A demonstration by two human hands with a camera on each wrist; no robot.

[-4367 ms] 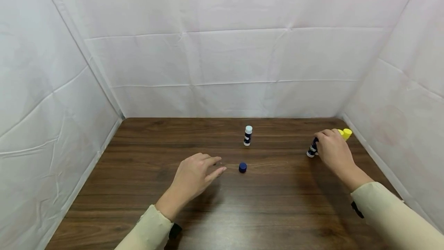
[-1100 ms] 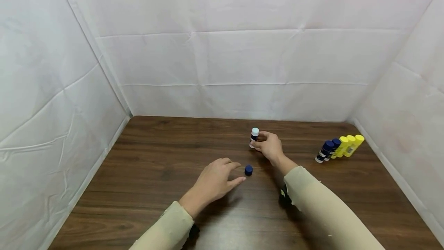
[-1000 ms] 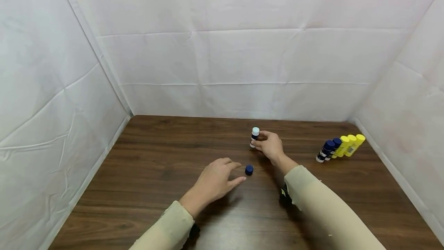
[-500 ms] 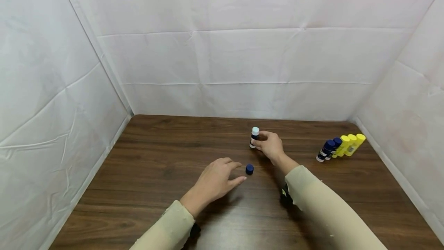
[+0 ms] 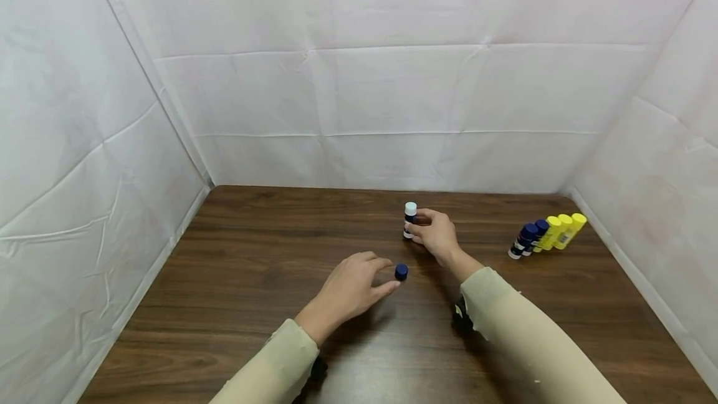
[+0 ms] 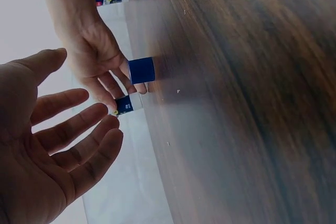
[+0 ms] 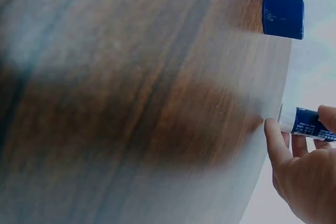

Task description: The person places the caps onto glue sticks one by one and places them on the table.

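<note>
An uncapped glue stick (image 5: 411, 209), with a navy body and white top, stands upright toward the back of the table. My right hand (image 5: 439, 237) grips its body between thumb and fingers; the right wrist view shows the glue stick's (image 7: 306, 123) white base end near the tabletop. A short navy cap (image 5: 401, 272) stands on the wood closer to me. Beside that cap, on its left, my left hand (image 5: 354, 284) holds nothing. In the left wrist view the left hand's fingers (image 6: 79, 129) are spread and relaxed, apart from the cap (image 6: 142, 70).
At the right of the brown wooden table (image 5: 263, 254) stands a slanting row: two navy-capped glue sticks (image 5: 523, 240) in front, then three yellow sticks (image 5: 570, 231). White cloth walls (image 5: 359, 92) close off the back and both sides.
Over four seconds ago my right hand was at the row on the right; since then it moved left and took hold of the uncapped glue stick. My left hand moved right, nearer the cap.
</note>
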